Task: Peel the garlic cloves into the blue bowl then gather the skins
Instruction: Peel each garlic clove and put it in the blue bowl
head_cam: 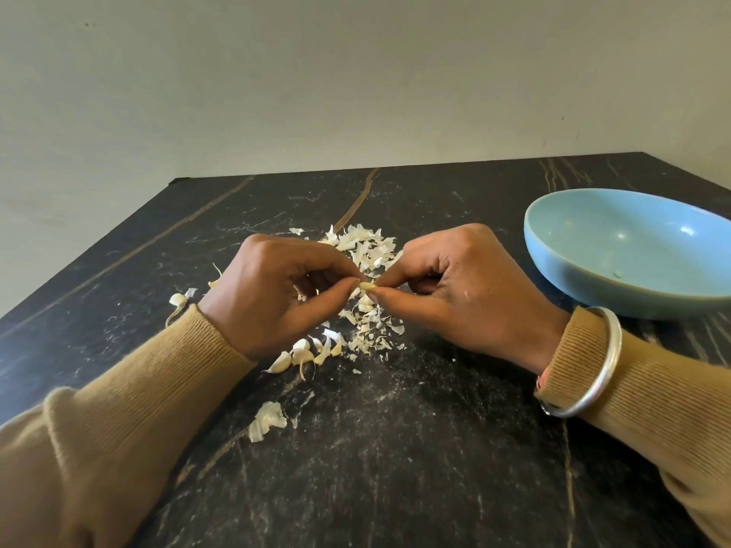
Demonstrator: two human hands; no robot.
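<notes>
A small pale garlic clove [367,286] is held just above the table's middle. My left hand [277,290] pinches one end of it and my right hand [455,290] pinches the other, fingertips almost meeting. Under and behind my hands lies a pile of white garlic skins [368,247]. Several unpeeled cloves [304,354] lie beside my left wrist. The blue bowl [585,282] stands to the right of my right hand; only a tiny speck shows inside it.
The dark marble table [395,448] carries loose skin scraps: one piece near the front [267,421], others at the left [178,300]. A plain wall rises behind the table's far edge. A silver bangle [589,373] sits on my right wrist.
</notes>
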